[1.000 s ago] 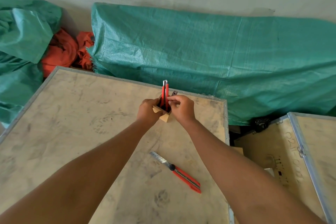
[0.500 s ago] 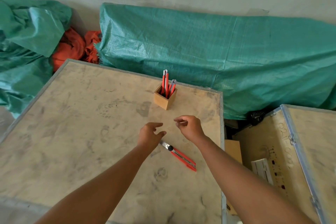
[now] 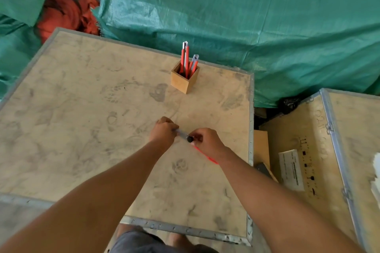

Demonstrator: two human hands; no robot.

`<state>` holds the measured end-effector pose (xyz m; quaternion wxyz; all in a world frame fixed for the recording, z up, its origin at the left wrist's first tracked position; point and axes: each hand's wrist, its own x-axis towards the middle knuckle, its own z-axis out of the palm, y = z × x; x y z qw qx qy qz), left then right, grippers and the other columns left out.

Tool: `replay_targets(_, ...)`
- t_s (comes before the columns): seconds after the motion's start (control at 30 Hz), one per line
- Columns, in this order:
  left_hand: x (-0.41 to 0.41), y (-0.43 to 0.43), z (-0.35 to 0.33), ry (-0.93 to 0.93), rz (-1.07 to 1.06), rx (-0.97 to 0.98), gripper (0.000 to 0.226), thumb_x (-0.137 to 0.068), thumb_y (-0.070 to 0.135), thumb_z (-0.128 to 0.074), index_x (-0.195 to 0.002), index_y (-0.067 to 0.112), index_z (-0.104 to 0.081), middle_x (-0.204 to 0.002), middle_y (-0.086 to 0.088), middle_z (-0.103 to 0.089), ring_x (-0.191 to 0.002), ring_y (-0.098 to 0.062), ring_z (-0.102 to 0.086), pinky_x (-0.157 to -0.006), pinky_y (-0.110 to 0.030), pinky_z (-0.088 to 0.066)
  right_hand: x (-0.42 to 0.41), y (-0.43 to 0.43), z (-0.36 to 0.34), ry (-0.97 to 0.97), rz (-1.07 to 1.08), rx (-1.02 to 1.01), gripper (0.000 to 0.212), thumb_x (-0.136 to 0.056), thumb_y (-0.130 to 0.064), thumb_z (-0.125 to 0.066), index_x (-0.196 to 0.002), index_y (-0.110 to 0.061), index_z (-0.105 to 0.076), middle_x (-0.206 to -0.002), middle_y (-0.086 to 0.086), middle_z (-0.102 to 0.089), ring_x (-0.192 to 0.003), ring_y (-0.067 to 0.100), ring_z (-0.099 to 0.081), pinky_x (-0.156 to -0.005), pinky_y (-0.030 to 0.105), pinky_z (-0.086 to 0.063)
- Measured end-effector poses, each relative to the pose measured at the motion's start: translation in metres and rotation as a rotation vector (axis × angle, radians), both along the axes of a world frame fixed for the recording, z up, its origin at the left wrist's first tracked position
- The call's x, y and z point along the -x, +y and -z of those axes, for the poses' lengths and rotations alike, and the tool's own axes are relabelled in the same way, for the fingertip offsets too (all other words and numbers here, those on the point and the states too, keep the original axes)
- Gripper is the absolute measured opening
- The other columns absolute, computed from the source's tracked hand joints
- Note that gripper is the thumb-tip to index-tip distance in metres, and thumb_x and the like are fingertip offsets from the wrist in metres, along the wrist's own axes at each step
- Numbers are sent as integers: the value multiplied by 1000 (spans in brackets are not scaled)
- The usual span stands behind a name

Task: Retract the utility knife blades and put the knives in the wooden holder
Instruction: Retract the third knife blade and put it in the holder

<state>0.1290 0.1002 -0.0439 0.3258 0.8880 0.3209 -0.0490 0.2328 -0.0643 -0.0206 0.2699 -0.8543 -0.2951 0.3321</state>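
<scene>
A red utility knife [image 3: 188,137] with its blade out lies on the plywood crate top [image 3: 82,121], mostly covered by my hands. My left hand [image 3: 164,132] pinches the blade end. My right hand [image 3: 206,142] closes over the red handle, thumb and finger at the black knob; only the handle's red tail [image 3: 207,156] shows below the wrist. Farther back stands the square wooden holder [image 3: 184,80], with two red knives [image 3: 186,58] upright in it.
A green tarp [image 3: 246,16] covers a heap behind the crate, with orange cloth [image 3: 61,14] at the back left. A second crate [image 3: 320,150] with a paper label sits to the right across a narrow gap. My knees show below the near edge.
Both hands left the holder, came back toward me and closed on the loose knife lying on the crate. The camera tilted downward.
</scene>
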Motion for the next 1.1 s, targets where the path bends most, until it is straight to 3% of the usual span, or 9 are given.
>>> replay_targets(0.23, 20, 2, -11, -126, 76, -2, 21, -85, 19, -73, -106, 19, -77, -118, -1, -65, -106, -23, -63, -83, -36, -54, 17, -3, -7, 131, -31, -23, 23, -81, -6, -80, -102, -13, -74, -95, 3, -77, -92, 17, -73, -79, 23, -53)
replay_targets(0.37, 39, 1, -29, -292, 59, 26, 21, -82, 16, -77, -103, 20, -78, -127, -1, -66, -107, -21, -67, -87, -35, -55, 24, -7, -22, 189, 34, -98, 30, -84, -8, -78, -111, -19, -75, -98, 2, -77, -91, 16, -74, -82, 28, -60)
replay_targets(0.53, 61, -21, -68, -430, -83, 167, 34, -83, 18, -77, -117, 21, -73, -140, 4, -57, -117, -8, -59, -76, -5, -46, 24, -5, -54, 133, 80, -239, 30, -87, -11, -77, -115, -23, -75, -96, -9, -72, -87, 5, -70, -81, 24, -58)
replay_targets(0.7, 80, -53, -108, -375, -198, 485, 48, -84, 20, -76, -130, 24, -63, -133, 11, -61, -104, 0, -67, -80, -11, -54, 24, 2, -99, 191, 231, -438, 29, -88, -10, -76, -115, -21, -74, -99, -6, -74, -86, 18, -77, -75, 36, -66)
replay_targets(0.77, 86, -63, -118, -358, -199, 617, 48, -86, 16, -74, -131, 26, -61, -124, 12, -69, -93, -3, -73, -86, -26, -59, 27, 6, -115, 205, 270, -518, 29, -88, -9, -76, -116, -19, -74, -101, -2, -75, -86, 19, -78, -74, 37, -66)
replay_targets(0.87, 94, -66, -132, -382, -233, 718, 50, -88, 9, -71, -134, 24, -59, -112, 7, -75, -84, -16, -76, -79, -43, -62, 32, 10, -133, 205, 277, -572, 30, -87, -9, -77, -116, -17, -74, -104, 2, -76, -89, 18, -78, -74, 37, -66)
replay_targets(1.1, 110, -57, -155, -515, -312, 847, 42, -85, -13, -65, -124, 1, -64, -104, -16, -76, -77, -27, -77, -68, -34, -63, 48, 10, -160, 230, 265, -602, 27, -96, -13, -67, -122, -14, -72, -102, -2, -75, -86, 10, -76, -69, 36, -66)
